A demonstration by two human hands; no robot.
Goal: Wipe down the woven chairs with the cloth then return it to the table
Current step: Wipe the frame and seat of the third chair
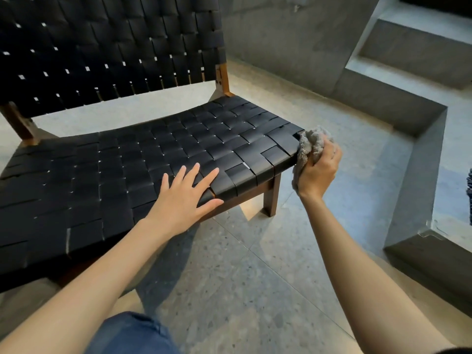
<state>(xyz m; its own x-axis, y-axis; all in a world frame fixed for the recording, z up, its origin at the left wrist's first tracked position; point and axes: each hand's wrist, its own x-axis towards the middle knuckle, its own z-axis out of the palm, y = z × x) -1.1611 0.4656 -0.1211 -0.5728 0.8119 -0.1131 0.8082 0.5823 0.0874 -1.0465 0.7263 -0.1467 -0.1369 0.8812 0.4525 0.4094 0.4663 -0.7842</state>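
Note:
A low chair (pixel 143 159) with a black woven seat, woven back and brown wooden frame fills the left and middle of the view. My left hand (pixel 187 194) lies flat with fingers spread on the seat's front edge. My right hand (pixel 320 168) grips a bunched grey cloth (pixel 310 145) and holds it against the seat's right front corner, just above the wooden front leg (pixel 272 198).
Grey speckled floor tiles (pixel 242 277) stretch below and to the right of the chair. Concrete steps (pixel 421 149) rise along the right side, and a concrete wall (pixel 293 34) stands behind. A blue-clad knee (pixel 132 333) shows at the bottom edge.

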